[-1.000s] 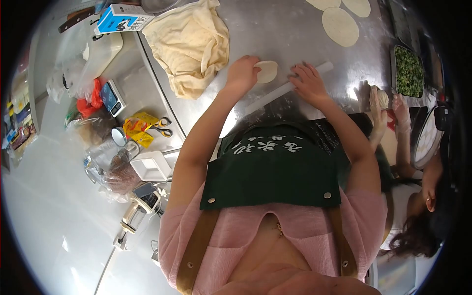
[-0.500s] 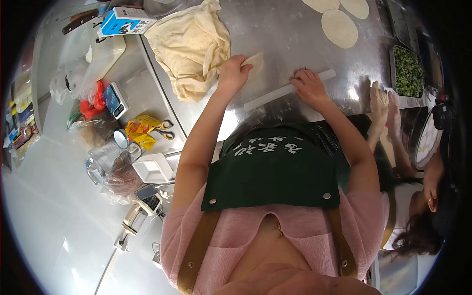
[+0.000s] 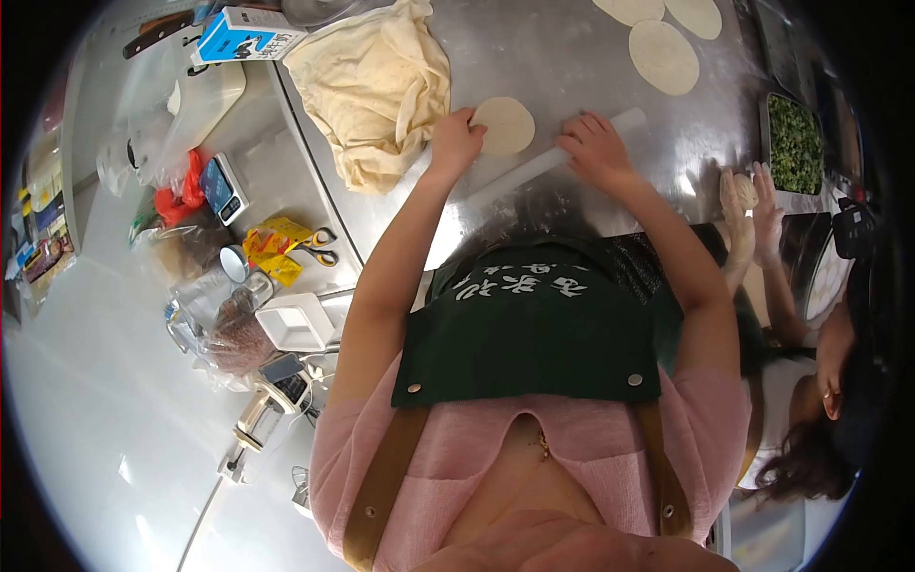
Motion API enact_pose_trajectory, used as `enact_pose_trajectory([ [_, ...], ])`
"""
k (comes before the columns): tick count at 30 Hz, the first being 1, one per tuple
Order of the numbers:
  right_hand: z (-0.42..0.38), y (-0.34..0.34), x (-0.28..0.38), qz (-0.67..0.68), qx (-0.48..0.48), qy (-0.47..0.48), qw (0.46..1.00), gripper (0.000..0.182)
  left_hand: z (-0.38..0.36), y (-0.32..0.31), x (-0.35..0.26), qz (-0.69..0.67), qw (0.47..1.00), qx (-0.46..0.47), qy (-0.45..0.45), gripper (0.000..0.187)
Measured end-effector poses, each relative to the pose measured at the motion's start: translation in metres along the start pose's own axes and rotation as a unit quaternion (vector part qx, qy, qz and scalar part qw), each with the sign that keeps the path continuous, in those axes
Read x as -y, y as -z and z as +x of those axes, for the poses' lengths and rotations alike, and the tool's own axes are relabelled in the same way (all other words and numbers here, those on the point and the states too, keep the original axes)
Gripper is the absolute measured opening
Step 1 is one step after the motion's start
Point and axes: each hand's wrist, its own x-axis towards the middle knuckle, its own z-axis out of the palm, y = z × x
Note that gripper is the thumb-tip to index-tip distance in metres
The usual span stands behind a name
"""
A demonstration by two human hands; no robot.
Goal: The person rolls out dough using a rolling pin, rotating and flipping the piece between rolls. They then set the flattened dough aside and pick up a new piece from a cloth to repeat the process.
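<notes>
My left hand (image 3: 457, 143) pinches the left edge of a flat round dough wrapper (image 3: 507, 126) lying on the steel table. Closed over the white rolling pin (image 3: 524, 173), my right hand (image 3: 595, 150) has its fingertips just past the pin, beside the wrapper's right side. The pin lies slanted on the near side of the wrapper, its left end slightly blurred. Left of my left hand is a crumpled cream cloth (image 3: 372, 95); whatever it covers is hidden.
Several rolled wrappers (image 3: 664, 59) lie at the far right of the steel table. A co-worker's hands (image 3: 753, 214) hold a dough piece beside a tray of chopped greens (image 3: 796, 148). On the left are a milk carton (image 3: 246, 36), scissors (image 3: 319, 248) and a scale (image 3: 222, 188).
The wrapper, lifted and folded in my left hand before, now lies flat. My right hand has shifted slightly up with the rolling pin. The co-worker's hands have parted around dough.
</notes>
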Motion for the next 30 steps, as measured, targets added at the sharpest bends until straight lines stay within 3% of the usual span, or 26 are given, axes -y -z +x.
enact_pose_trajectory([
  [6,0.045,0.002,-0.001,0.013,0.028,0.019,0.999,0.032,-0.002,-0.007,0.017,-0.037,0.999,-0.026,-0.016,0.018],
  [15,0.076,-0.042,0.009,-0.117,-0.082,-0.174,0.974,0.048,-0.003,-0.009,0.023,-0.068,0.997,-0.032,-0.019,0.022],
  [17,0.084,-0.043,0.005,-0.143,-0.068,-0.186,0.97,0.048,-0.001,-0.009,0.019,-0.081,0.996,-0.029,-0.011,0.023],
  [20,0.093,-0.044,0.013,-0.144,-0.061,-0.208,0.965,0.048,0.002,-0.019,0.021,-0.097,0.989,-0.101,-0.055,0.023],
  [26,0.086,-0.046,0.012,-0.154,-0.061,-0.211,0.963,0.051,0.016,-0.015,0.019,-0.152,0.987,-0.046,-0.006,0.024],
  [30,0.104,-0.048,0.014,-0.153,-0.084,-0.226,0.958,0.054,0.027,-0.007,0.002,-0.024,0.999,0.026,-0.005,0.028],
])
